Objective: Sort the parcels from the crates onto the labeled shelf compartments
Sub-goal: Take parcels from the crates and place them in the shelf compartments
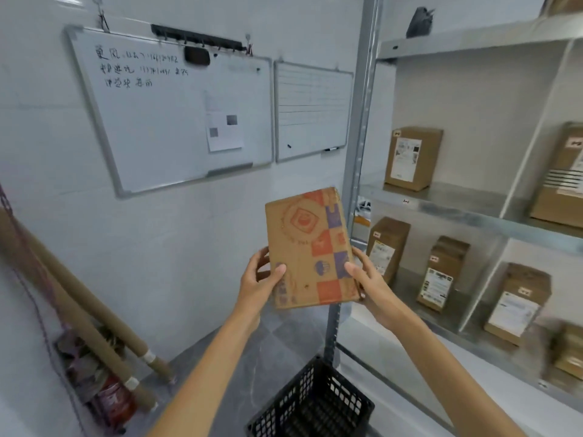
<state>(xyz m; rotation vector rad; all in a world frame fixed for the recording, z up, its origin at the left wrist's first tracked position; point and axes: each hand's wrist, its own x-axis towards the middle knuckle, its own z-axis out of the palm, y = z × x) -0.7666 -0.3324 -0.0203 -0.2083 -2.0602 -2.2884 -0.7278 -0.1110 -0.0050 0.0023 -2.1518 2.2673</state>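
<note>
Right now both your hands are closed on one parcel (307, 247), a flat brown carton printed with orange and purple squares, held upright at the centre of the frame. Your left hand (260, 277) grips its lower left edge, thumb pressed flat on the printed face and fingers wrapped behind. Your right hand (367, 279) clamps the lower right edge the same way, thumb on the front.

Directly below your forearms, at the bottom centre of the frame, sits one black lattice crate (315, 402) on the grey floor; what lies inside it cannot be told.

To the right stands the metal shelf (441, 197), split by upright dividers. On the middle level you can count two brown boxes: one (413, 157) in the left compartment and one (560, 178) cut by the right edge of the frame. On the level below stand three more labelled boxes (441, 274) in a row, and a further blurred one (569, 351) at the lower right.

On the white wall in the upper left hang two whiteboards: a large one (170, 108) with handwriting and a pinned sheet, and a smaller ruled one (312, 110) just beside it. At the lower left two long cardboard tubes (79, 307) lean against the wall.
</note>
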